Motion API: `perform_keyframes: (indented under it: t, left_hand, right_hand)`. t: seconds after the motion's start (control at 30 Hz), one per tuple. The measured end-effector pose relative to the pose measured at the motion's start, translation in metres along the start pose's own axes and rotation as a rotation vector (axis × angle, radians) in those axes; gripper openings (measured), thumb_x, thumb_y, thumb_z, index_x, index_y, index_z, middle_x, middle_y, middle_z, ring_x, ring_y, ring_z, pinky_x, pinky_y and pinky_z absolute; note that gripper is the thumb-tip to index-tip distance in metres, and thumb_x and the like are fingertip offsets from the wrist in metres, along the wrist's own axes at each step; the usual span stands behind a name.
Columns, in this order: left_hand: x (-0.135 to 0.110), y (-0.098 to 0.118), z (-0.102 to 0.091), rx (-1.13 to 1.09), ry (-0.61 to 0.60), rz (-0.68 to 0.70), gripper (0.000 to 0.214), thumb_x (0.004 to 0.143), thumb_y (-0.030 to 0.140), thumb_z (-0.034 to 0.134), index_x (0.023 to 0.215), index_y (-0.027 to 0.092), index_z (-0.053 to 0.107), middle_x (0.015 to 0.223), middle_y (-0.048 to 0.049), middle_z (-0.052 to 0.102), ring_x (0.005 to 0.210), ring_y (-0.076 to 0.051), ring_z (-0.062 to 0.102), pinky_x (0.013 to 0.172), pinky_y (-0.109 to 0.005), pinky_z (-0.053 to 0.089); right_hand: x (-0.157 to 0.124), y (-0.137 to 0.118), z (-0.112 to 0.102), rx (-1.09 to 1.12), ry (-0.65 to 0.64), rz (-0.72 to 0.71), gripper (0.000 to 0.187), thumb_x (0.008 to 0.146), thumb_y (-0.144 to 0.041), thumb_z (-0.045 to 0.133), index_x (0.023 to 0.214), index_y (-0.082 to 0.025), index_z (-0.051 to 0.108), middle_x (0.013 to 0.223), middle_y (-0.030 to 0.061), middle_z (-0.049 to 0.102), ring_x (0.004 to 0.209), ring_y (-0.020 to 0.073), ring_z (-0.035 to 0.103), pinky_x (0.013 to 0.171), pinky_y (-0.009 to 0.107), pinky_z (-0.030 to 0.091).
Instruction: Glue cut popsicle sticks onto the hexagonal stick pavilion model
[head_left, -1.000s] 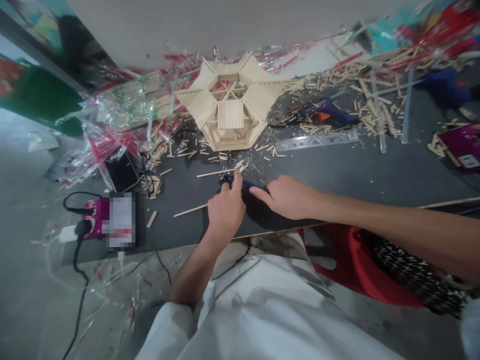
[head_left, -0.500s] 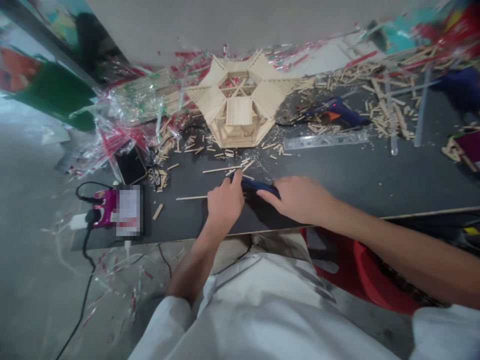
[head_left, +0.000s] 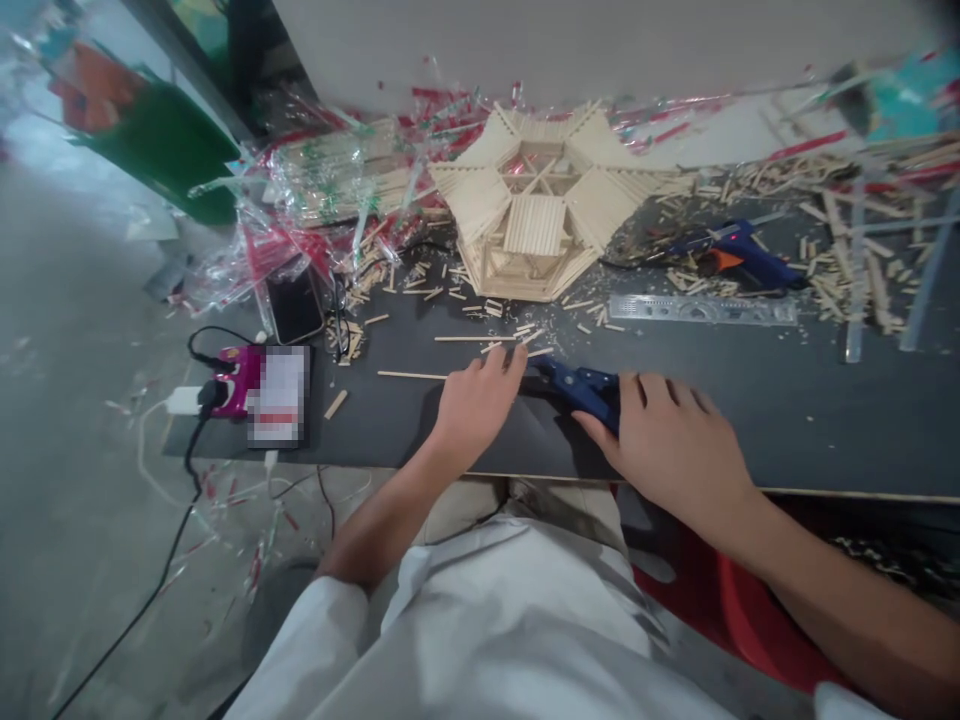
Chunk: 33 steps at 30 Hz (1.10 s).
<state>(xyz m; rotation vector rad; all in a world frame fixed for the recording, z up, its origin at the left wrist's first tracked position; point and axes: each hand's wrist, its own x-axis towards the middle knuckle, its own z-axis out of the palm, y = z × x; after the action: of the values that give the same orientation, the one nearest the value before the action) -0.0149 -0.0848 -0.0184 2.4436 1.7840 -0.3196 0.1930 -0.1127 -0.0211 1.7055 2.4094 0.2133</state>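
My right hand (head_left: 671, 445) rests on the dark board (head_left: 787, 400) with its fingers closed over the handles of blue cutting pliers (head_left: 581, 388). Just left of the pliers' tip, my left hand (head_left: 474, 405) pinches the end of a thin wooden stick (head_left: 411, 375) that lies flat on the board. A second thin stick (head_left: 472, 338) lies a little farther back. Behind both stands a hexagonal pavilion model of wooden sticks (head_left: 536, 225).
A blue glue gun (head_left: 739, 255) and a clear ruler (head_left: 701, 310) lie at the back right among scattered stick offcuts. A phone (head_left: 295, 305), a magenta device (head_left: 240, 380) with black cables and crumpled cellophane wrappers (head_left: 315, 200) crowd the left. A red stool (head_left: 712, 590) shows below the board's edge.
The view has shifted, so everything sits farther right and lower. My right hand has slid back along the pliers to the handles, baring the blue jaws. My left hand stays on the stick.
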Motion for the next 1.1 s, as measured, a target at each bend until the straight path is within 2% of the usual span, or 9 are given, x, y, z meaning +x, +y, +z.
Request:
perform_keyframes:
  t: [0.27, 0.43, 0.57, 0.73, 0.83, 0.97, 1.1]
  left_hand:
    - [0.005, -0.011, -0.011, 0.017, 0.068, 0.085, 0.037, 0.103, 0.007, 0.044, 0.132, 0.013, 0.065, 0.123, -0.0155, 0.067, 0.118, -0.030, 0.066, 0.078, -0.034, 0.058]
    - [0.024, -0.014, -0.029, -0.038, 0.008, 0.176, 0.032, 0.098, 0.003, 0.046, 0.111, 0.015, 0.073, 0.115, -0.0137, 0.071, 0.110, -0.031, 0.071, 0.076, -0.036, 0.058]
    - [0.047, -0.009, -0.048, -0.013, -0.080, 0.243, 0.033, 0.094, 0.002, 0.046, 0.110, 0.010, 0.074, 0.109, -0.0176, 0.076, 0.107, -0.035, 0.075, 0.082, -0.040, 0.059]
    - [0.069, 0.007, -0.065, 0.027, -0.146, 0.260, 0.036, 0.095, 0.000, 0.045, 0.114, 0.005, 0.075, 0.112, -0.0242, 0.076, 0.112, -0.035, 0.076, 0.088, -0.040, 0.061]
    - [0.076, 0.011, -0.066, 0.043, -0.171, 0.284, 0.037, 0.096, -0.001, 0.043, 0.115, 0.003, 0.075, 0.113, -0.0245, 0.077, 0.113, -0.034, 0.075, 0.091, -0.040, 0.061]
    - [0.081, 0.006, -0.063, 0.095, -0.214, 0.406, 0.034, 0.098, 0.002, 0.046, 0.114, 0.005, 0.076, 0.119, -0.0229, 0.076, 0.119, -0.034, 0.073, 0.098, -0.041, 0.059]
    - [0.080, 0.000, -0.065, 0.097, -0.203, 0.371, 0.030, 0.097, 0.004, 0.050, 0.110, 0.008, 0.077, 0.116, -0.0201, 0.078, 0.115, -0.030, 0.075, 0.094, -0.034, 0.060]
  right_hand:
    - [-0.006, -0.006, 0.016, -0.042, 0.137, 0.001, 0.066, 0.106, -0.052, 0.047, 0.130, 0.008, 0.056, 0.110, 0.0259, 0.064, 0.102, 0.0383, 0.062, 0.092, 0.045, 0.046]
    - [-0.007, -0.007, 0.022, -0.002, 0.181, -0.002, 0.068, 0.105, -0.054, 0.046, 0.130, 0.009, 0.058, 0.107, 0.0251, 0.064, 0.102, 0.0382, 0.059, 0.094, 0.047, 0.046]
    - [-0.007, -0.006, 0.028, 0.042, 0.219, 0.014, 0.075, 0.105, -0.059, 0.044, 0.132, 0.010, 0.059, 0.110, 0.0267, 0.064, 0.105, 0.0382, 0.057, 0.098, 0.049, 0.046]
    - [-0.007, -0.007, 0.030, 0.059, 0.231, 0.037, 0.078, 0.105, -0.062, 0.041, 0.133, 0.009, 0.061, 0.112, 0.0262, 0.065, 0.106, 0.0384, 0.057, 0.100, 0.050, 0.047]
    - [-0.006, -0.005, 0.031, 0.075, 0.234, 0.034, 0.080, 0.104, -0.062, 0.041, 0.135, 0.009, 0.060, 0.114, 0.0265, 0.065, 0.109, 0.0397, 0.056, 0.104, 0.051, 0.046]
    - [-0.005, -0.004, 0.035, 0.123, 0.245, 0.020, 0.083, 0.104, -0.062, 0.041, 0.142, 0.011, 0.055, 0.125, 0.0284, 0.063, 0.121, 0.0420, 0.053, 0.112, 0.053, 0.041]
    - [-0.002, -0.001, 0.038, 0.175, 0.243, 0.005, 0.091, 0.105, -0.068, 0.034, 0.149, 0.010, 0.048, 0.137, 0.0303, 0.059, 0.133, 0.0441, 0.049, 0.114, 0.054, 0.041]
